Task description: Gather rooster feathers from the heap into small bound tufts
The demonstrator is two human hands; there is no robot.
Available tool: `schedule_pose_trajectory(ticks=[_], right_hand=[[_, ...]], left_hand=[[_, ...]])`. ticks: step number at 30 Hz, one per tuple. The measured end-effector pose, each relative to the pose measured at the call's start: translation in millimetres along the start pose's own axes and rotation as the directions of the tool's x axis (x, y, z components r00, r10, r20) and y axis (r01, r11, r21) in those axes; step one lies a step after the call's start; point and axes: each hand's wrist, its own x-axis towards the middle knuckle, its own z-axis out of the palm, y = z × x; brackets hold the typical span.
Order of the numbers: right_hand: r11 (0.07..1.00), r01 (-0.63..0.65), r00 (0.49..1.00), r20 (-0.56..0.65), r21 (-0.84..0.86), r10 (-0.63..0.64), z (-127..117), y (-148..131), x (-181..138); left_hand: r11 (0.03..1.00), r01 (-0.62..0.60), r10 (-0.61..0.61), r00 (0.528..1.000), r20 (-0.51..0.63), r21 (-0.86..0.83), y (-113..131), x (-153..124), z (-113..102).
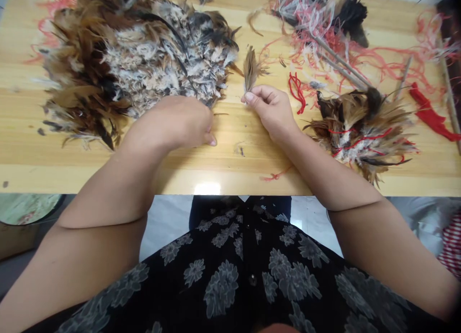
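My right hand (271, 108) pinches a small bunch of brown feathers (251, 69) by the quills, holding it upright above the wooden table (230, 165). My left hand (183, 121) is curled with its fingers tucked under, resting at the near edge of a big heap of loose brown, grey and white feathers (133, 59). What those fingers hold, if anything, is hidden.
A feather bundle bound with red string (360, 129) lies right of my right hand. Red string scraps (297, 90), thin sticks (342, 64) and tangled pink and white string (309, 16) lie at the back right. A red ribbon (430, 114) lies far right.
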Motion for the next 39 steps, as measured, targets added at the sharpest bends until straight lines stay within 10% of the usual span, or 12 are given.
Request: schedule_pose_trajectory(ticks=[5,12,16,21,25,30,34,39], right_hand=[[1.000,0.008,1.000,0.008,0.000,-0.008,3,-3,-3],[1.000,0.006,1.000,0.014,0.005,-0.006,9,-8,-6],[1.000,0.016,0.999,0.032,0.015,-0.017,10,-7,-6],[0.998,0.061,0.997,0.051,0.026,-0.062,10,2,-3],[0.996,0.082,0.995,0.062,0.035,-0.085,10,7,-2],[0.995,0.089,0.994,0.063,0.034,-0.091,10,7,-2],[0.994,0.099,0.992,0.070,0.051,-0.102,11,5,-5],[0.996,0.077,0.995,0.066,0.038,-0.079,12,4,-5]], left_hand=[[0.999,-0.016,0.017,1.000,-0.013,0.031,21,1,-10],[0.889,-0.022,-0.092,0.970,-0.225,-0.458,-13,6,-17],[0.954,0.096,-0.107,0.994,-0.021,-0.286,-13,1,-20],[0.981,0.143,-0.155,0.984,0.087,0.128,45,-7,-27],[0.981,0.150,-0.157,0.986,0.052,0.120,61,-9,-27],[0.995,-0.051,0.039,0.991,-0.127,-0.088,18,3,-20],[0.934,-0.257,0.145,0.907,-0.396,-0.247,-30,10,-16],[0.905,-0.282,0.185,0.935,-0.303,-0.318,-74,23,21]])
